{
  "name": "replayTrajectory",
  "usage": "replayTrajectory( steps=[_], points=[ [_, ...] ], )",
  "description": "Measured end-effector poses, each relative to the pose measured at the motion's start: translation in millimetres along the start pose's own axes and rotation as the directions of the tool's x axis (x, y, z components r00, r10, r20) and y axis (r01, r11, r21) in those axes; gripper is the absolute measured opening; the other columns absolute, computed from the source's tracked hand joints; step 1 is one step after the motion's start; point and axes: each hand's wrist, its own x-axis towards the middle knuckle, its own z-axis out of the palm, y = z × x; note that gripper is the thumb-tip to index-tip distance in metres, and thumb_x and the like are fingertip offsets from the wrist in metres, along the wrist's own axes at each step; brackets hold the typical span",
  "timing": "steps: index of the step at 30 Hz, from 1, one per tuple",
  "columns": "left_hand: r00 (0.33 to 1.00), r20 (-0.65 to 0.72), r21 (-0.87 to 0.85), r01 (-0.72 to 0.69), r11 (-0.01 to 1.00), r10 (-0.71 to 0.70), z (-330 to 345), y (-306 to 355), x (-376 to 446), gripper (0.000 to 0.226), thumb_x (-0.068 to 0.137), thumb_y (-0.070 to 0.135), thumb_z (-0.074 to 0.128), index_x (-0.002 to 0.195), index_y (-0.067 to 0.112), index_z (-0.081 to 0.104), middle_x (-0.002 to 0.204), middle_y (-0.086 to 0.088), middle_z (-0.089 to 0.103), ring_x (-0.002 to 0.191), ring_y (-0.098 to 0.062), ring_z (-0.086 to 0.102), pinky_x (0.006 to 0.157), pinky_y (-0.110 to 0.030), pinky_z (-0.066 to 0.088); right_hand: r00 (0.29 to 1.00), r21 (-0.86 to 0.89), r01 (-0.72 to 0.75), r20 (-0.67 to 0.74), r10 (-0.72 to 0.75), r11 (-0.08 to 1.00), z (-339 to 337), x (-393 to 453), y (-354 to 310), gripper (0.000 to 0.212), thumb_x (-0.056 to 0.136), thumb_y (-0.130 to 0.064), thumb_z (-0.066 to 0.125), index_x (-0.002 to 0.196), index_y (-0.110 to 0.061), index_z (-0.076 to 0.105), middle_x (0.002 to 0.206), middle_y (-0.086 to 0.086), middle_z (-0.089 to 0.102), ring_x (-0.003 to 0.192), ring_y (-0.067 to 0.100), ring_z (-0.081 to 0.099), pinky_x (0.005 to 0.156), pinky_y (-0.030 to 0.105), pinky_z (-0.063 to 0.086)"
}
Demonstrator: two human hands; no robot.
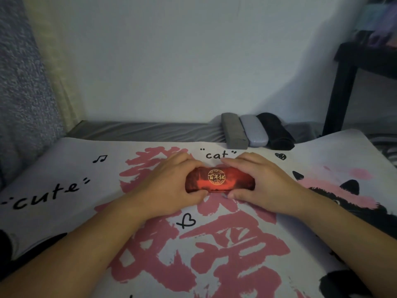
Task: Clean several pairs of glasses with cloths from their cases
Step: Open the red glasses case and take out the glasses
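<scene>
A closed red glasses case (219, 180) with a gold round emblem lies on the printed white and pink cloth (214, 244) in the middle. My left hand (169, 186) grips its left end, fingers over the far edge and thumb on the near edge. My right hand (266, 186) grips its right end the same way. No glasses or cleaning cloth show.
Three more closed cases lie side by side at the back right: a grey case (233, 130), a pale lilac case (253, 131) and a black case (275, 131). A black table leg (341, 93) stands at the right. A wall rises behind.
</scene>
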Motion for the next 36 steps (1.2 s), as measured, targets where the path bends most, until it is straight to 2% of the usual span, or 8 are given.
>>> replayTrajectory(
  steps=[8,13,15,18,21,24,28,36],
  points=[
    [0.999,0.014,-0.054,0.051,0.997,-0.051,2,3,-2,0.059,0.079,0.053,0.076,0.133,0.035,0.057,0.11,0.022,0.045,0.106,0.005,0.039,0.094,-0.013,0.033,1.0,0.082,-0.011,0.029,0.008,0.997,-2,-4,-2,0.071,0.076,-0.064,0.074,0.141,-0.042,0.053,0.114,-0.022,0.052,0.112,0.001,0.047,0.102,0.023,0.04],
    [0.917,-0.216,-0.116,0.317,0.941,-0.335,3,18,0,0.04,0.095,0.031,0.065,0.133,0.036,0.052,0.122,0.013,0.046,0.096,0.001,0.053,0.086,-0.023,0.044,0.983,-0.059,-0.183,-0.033,0.181,0.981,-4,-5,-25,0.072,0.087,-0.075,0.046,0.145,-0.033,0.045,0.121,-0.016,0.058,0.112,0.01,0.056,0.093,0.033,0.047],
    [0.888,-0.141,-0.303,0.383,0.873,-0.438,3,25,0,0.015,0.1,0.04,0.057,0.114,0.037,0.058,0.111,0.012,0.061,0.087,0.002,0.059,0.069,-0.02,0.043,0.985,0.202,-0.17,0.007,0.172,0.965,-9,-11,-38,0.065,0.091,-0.07,0.035,0.141,-0.032,0.051,0.098,-0.018,0.066,0.09,0.005,0.063,0.08,0.03,0.051],
    [0.938,-0.001,-0.303,0.329,0.894,-0.346,5,30,-7,0.03,0.092,0.063,0.054,0.116,0.044,0.057,0.11,0.022,0.06,0.099,0.001,0.059,0.078,-0.023,0.047,0.991,0.645,-0.117,0.027,0.131,0.755,-12,-16,-46,0.032,0.103,-0.033,0.048,0.133,-0.026,0.059,0.086,-0.001,0.074,0.069,0.012,0.066,0.069,0.031,0.055],
    [0.964,0.13,-0.242,0.257,0.936,-0.231,-1,37,-9,0.05,0.084,0.059,0.069,0.13,0.054,0.048,0.119,0.028,0.05,0.112,0.004,0.05,0.095,-0.024,0.046,0.966,0.52,-0.044,-0.196,0.169,0.853,-6,-6,-25,0.025,0.104,-0.018,0.053,0.121,-0.032,0.065,0.101,-0.014,0.07,0.093,0.006,0.066,0.083,0.024,0.051],
    [0.963,0.26,-0.347,0.16,0.924,-0.07,-7,37,-7,0.05,0.087,0.034,0.077,0.128,0.052,0.054,0.117,0.026,0.063,0.103,0.007,0.062,0.085,-0.013,0.052,0.996,0.244,-0.016,-0.081,0.037,0.97,-5,-2,-6,0.041,0.096,-0.048,0.058,0.134,-0.034,0.061,0.133,-0.021,0.055,0.132,0.003,0.046,0.111,0.027,0.037],
    [0.99,0.115,-0.152,0.097,0.984,-0.08,-9,17,-10,0.044,0.082,0.055,0.076,0.122,0.049,0.059,0.11,0.025,0.061,0.104,0.005,0.056,0.089,-0.023,0.049,0.997,0.295,0.032,0.054,-0.05,0.955,-5,-7,-8,0.045,0.089,-0.053,0.068,0.129,-0.034,0.068,0.12,-0.027,0.062,0.122,0.004,0.053,0.103,0.023,0.041],
    [0.982,0.153,-0.109,0.129,0.986,-0.111,-13,6,-15,0.064,0.083,0.052,0.076,0.14,0.041,0.052,0.115,0.028,0.05,0.113,0.01,0.044,0.089,-0.007,0.034,0.987,0.297,-0.072,0.156,0.026,0.952,-17,-13,-4,0.051,0.08,-0.044,0.082,0.125,-0.051,0.061,0.111,-0.013,0.061,0.111,0.0,0.054,0.097,0.016,0.04]
  ],
)
